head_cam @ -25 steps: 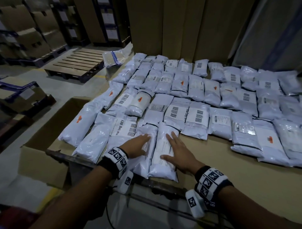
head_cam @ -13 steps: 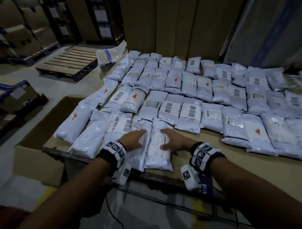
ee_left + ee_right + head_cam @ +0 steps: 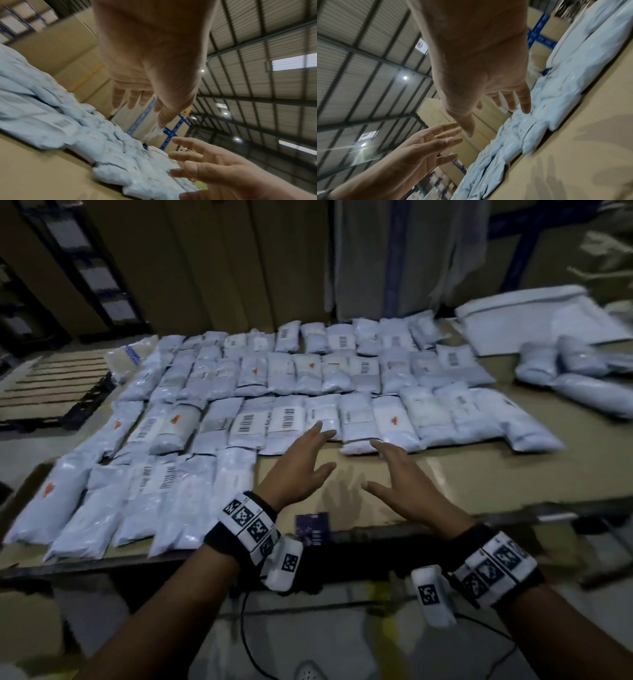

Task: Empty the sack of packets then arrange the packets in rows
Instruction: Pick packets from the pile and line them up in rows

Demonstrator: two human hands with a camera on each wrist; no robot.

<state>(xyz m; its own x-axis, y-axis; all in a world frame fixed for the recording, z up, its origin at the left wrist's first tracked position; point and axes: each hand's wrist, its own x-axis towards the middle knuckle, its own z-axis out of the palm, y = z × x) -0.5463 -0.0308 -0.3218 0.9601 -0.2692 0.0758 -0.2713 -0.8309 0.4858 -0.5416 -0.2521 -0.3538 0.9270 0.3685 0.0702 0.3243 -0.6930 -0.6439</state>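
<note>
The packets are pale blue-white plastic film, slightly glossy and crinkled, many bearing matt white paper labels. They lie on a table topped with smooth matt brown cardboard, edged by a dark metal frame. The pallet is bare slatted wood

Left hand: stretched forward, palm down, fingers straight and spread, holding nothing.
Right hand: beside the left, palm down, fingers straight and spread, thumb pointing toward the left hand, holding nothing.
Forearms: both bare, reaching forward side by side.
Wrists: each wears a black band with black-and-white square markers.
</note>
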